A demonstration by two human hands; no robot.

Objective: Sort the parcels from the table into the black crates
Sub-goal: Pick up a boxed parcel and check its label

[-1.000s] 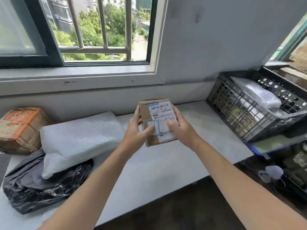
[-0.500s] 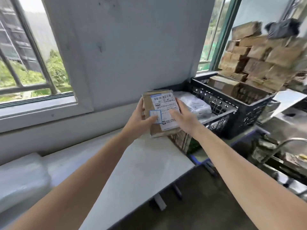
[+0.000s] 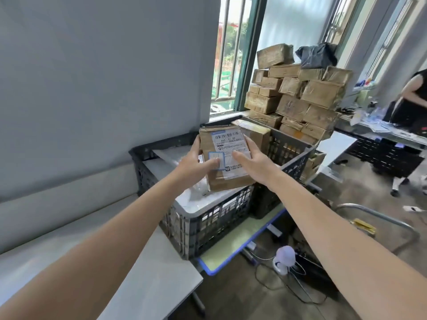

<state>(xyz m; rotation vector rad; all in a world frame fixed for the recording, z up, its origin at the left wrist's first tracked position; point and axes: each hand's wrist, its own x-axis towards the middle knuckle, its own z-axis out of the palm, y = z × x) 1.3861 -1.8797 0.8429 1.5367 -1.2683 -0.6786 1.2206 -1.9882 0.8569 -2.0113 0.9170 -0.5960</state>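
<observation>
Cardboard, taped and labelled, the parcel is held in the air between both hands, label toward the camera, over the near black crate and just at the side where it meets the far black crate. The left hand grips its left edge with the thumb laid on the label; the right hand grips the right edge the same way. The near crate holds white plastic mailers, the far one a brown box, so by my judgement cardboard belongs in the far crate. To do it well, carry the parcel clear over the dividing rim, lower it flat beside that box, and let go only once it rests, so it neither catches the rim nor tips back onto the mailers. The worktop lies at lower left
</observation>
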